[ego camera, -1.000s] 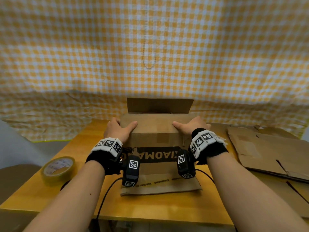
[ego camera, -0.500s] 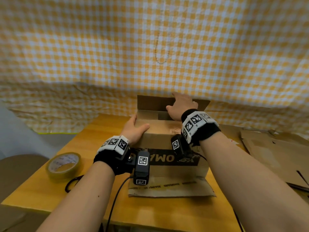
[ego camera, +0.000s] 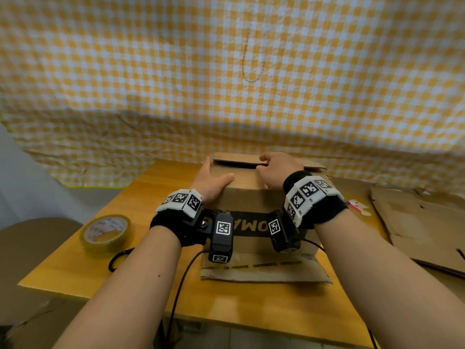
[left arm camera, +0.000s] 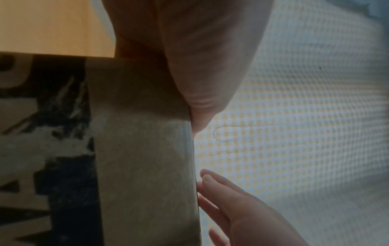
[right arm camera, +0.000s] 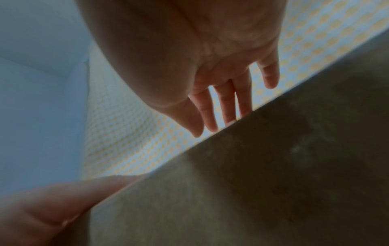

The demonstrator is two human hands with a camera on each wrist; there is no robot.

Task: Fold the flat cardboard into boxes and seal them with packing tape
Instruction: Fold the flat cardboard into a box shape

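Note:
A brown cardboard box point(ego camera: 251, 195) with black print stands mid-table. My left hand point(ego camera: 211, 180) straddles its top left edge, thumb on the top panel and fingers down the left side. The right hand point(ego camera: 274, 170) lies with straight fingers on the far flap point(ego camera: 236, 158), which is bent almost flat over the top. The near bottom flap point(ego camera: 264, 272) lies spread on the table. The left wrist view shows my left palm point(left arm camera: 200, 66) against the box edge point(left arm camera: 143, 149). My right hand's fingers point(right arm camera: 221, 99) reach over the cardboard point(right arm camera: 273, 183) in the right wrist view.
A roll of clear packing tape point(ego camera: 105, 234) lies on the wooden table point(ego camera: 75, 273) left of the box, with a black loop point(ego camera: 118, 260) beside it. Flat cardboard sheets point(ego camera: 422, 222) are stacked at the right. A yellow checked cloth point(ego camera: 226, 71) hangs behind.
The right hand left the box's near right corner, reached to the upright far flap and brought it down over the top. The left hand stayed at the left edge.

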